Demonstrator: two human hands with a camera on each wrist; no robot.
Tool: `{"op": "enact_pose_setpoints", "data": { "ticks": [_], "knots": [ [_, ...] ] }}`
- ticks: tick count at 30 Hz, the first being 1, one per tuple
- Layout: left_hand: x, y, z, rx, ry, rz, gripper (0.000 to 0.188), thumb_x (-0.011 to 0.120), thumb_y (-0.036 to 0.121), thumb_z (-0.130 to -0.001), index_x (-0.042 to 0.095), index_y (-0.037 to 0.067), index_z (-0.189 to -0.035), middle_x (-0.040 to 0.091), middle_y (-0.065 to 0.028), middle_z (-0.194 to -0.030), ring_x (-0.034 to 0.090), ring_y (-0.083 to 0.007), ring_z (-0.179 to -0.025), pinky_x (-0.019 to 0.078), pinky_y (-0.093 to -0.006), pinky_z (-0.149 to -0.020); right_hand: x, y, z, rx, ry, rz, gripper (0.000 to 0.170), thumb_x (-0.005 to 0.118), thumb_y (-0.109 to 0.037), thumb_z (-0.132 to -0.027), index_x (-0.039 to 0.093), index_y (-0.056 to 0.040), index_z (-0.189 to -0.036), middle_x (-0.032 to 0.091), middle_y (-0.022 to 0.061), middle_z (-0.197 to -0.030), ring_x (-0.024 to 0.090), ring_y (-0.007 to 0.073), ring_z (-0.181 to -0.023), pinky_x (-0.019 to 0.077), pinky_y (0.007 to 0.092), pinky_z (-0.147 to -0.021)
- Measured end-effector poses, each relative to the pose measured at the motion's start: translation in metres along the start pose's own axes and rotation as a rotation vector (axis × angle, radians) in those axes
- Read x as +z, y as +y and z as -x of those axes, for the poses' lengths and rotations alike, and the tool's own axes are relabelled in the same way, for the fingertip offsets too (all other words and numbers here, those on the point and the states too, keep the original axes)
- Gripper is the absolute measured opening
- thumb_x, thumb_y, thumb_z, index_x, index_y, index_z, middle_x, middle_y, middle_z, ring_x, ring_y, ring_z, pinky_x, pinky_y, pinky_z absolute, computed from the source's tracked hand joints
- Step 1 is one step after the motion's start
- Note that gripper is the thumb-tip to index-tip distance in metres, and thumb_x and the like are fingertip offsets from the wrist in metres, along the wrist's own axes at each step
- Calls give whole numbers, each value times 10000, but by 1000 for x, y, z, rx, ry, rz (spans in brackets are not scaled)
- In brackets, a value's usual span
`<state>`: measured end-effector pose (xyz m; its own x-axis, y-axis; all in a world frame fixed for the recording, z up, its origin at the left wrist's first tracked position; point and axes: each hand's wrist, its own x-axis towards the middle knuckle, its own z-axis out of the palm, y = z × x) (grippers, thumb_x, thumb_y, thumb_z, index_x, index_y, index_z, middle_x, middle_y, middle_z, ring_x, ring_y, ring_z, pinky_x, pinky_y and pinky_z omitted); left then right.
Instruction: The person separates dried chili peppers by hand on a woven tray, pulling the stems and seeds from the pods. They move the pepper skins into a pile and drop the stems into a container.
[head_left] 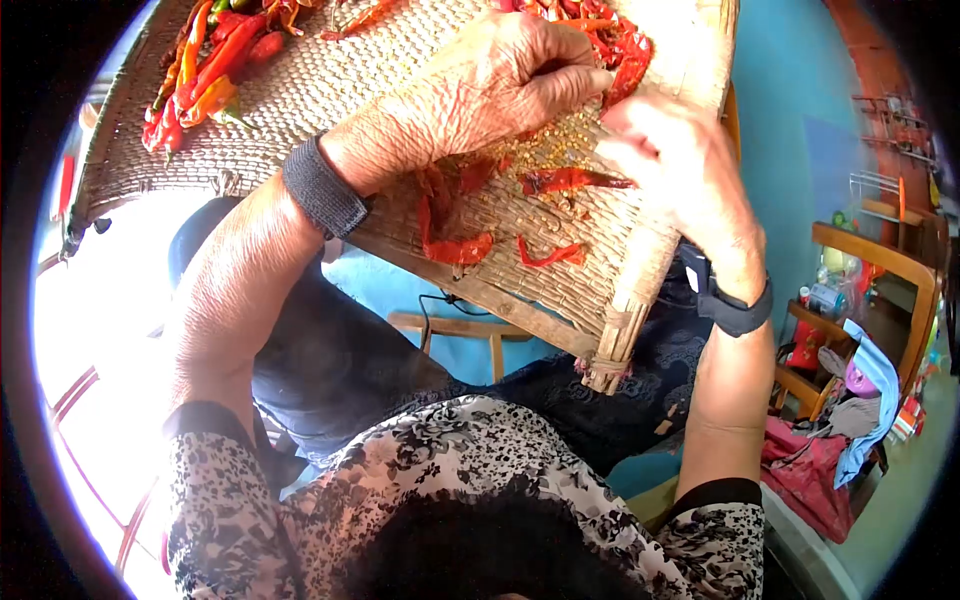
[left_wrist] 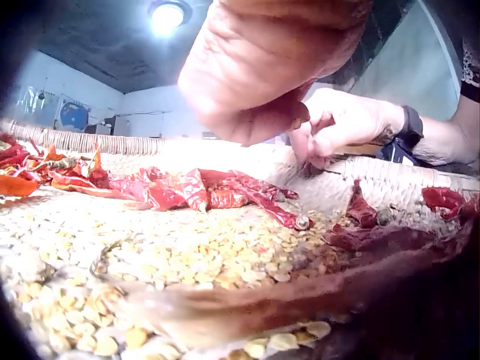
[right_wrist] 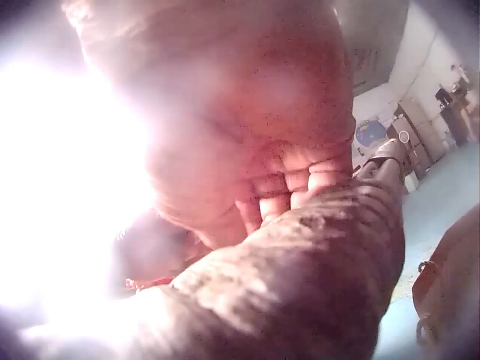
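Observation:
My left hand (head_left: 500, 85) is over the woven tray (head_left: 310, 95), thumb and fingers drawn together, right beside a dried red chilli (head_left: 632, 68). In the left wrist view nothing shows between its thumb and fingers. To the right, my right hand (head_left: 690, 185) is bent in over the tray's edge with curled fingers, washed out by glare; I cannot tell what its fingertips hold. Beneath the hands lie a split red chilli (head_left: 565, 180), curled chilli pieces (head_left: 460, 250) and pale loose chilli seeds (left_wrist: 217, 255). Red chillies (left_wrist: 199, 187) lie below my left hand.
A pile of red, orange and green chillies (head_left: 215, 65) lies at the tray's upper left. The bound bamboo corner (head_left: 610, 365) juts out over the person's lap. At right stands a wooden chair (head_left: 920, 270) with cloths (head_left: 800, 465).

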<state>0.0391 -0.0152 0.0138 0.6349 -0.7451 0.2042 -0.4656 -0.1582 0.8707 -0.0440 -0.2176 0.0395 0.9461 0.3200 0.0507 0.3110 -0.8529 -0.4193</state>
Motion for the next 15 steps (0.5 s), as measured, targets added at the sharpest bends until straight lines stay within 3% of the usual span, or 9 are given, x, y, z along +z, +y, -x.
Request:
{"op": "enact_pose_setpoints", "data": {
  "ticks": [2, 3, 4, 6, 7, 9, 10, 12, 15],
  "knots": [
    [-2, 4, 1, -7, 4, -91, 232, 592, 211, -954, 644, -15, -950, 597, -60, -699, 544, -83, -661, 465, -304, -607, 7, -2, 4, -119, -121, 218, 128, 675, -159, -837, 630, -40, -845, 625, 120, -817, 634, 261, -798, 514, 409, -685],
    [-2, 4, 3, 28, 10, -147, 216, 608, 211, -931, 642, -2, -928, 598, -105, -703, 589, -160, -640, 479, -335, -615, 12, 0, 7, -176, -138, 255, 122, 681, -133, -816, 623, -40, -870, 621, 137, -881, 618, 289, -871, 515, 415, -745],
    [1, 4, 5, 31, 13, -152, 216, 608, 211, -931, 642, -2, -928, 598, -105, -703, 589, -160, -640, 479, -335, -615, 20, 12, 14, -332, -27, 289, 111, 653, -106, -817, 609, -42, -897, 611, 142, -908, 608, 302, -886, 507, 421, -791],
    [6, -1, 9, 140, -100, -326, 200, 623, 204, -898, 632, 4, -881, 601, -150, -721, 627, -276, -666, 495, -371, -633, 23, 18, 15, -376, 3, 256, 75, 608, -81, -833, 572, -30, -875, 592, 144, -843, 610, 307, -822, 505, 420, -739],
    [7, -4, 12, 112, -178, -363, 182, 623, 192, -874, 614, 11, -865, 614, -161, -769, 629, -345, -733, 508, -401, -660, 19, 13, 11, -378, 6, 260, 75, 608, -81, -833, 572, -30, -875, 592, 144, -843, 610, 307, -822, 505, 420, -739],
    [13, -8, 17, 111, -210, -411, 170, 625, 186, -865, 608, 18, -877, 614, -157, -781, 629, -348, -747, 510, -410, -667, 3, -2, 5, -91, -133, 42, 66, 575, -84, -863, 544, -29, -842, 570, 150, -790, 605, 312, -749, 493, 411, -673],
    [15, -10, 19, 108, -245, -456, 160, 626, 180, -856, 603, 25, -888, 615, -153, -794, 629, -350, -761, 512, -419, -674, -3, -5, 6, -90, -129, 45, 66, 575, -84, -863, 544, -29, -842, 570, 150, -790, 605, 312, -749, 493, 411, -673],
    [18, -14, 21, 179, -232, -472, 156, 633, 175, -840, 592, 38, -904, 617, -148, -814, 625, -353, -776, 512, -430, -681, -12, -9, 8, 101, -134, -181, 95, 576, -93, -874, 527, -22, -836, 557, 168, -758, 597, 312, -697, 480, 405, -628],
    [19, -13, 19, 96, -237, -504, 170, 651, 168, -815, 587, 57, -927, 631, -138, -820, 632, -347, -782, 516, -427, -682, -7, -5, 12, 10, -30, -174, 147, 658, -119, -832, 546, -31, -867, 578, 144, -786, 605, 284, -708, 493, 390, -645]
  ]
}}
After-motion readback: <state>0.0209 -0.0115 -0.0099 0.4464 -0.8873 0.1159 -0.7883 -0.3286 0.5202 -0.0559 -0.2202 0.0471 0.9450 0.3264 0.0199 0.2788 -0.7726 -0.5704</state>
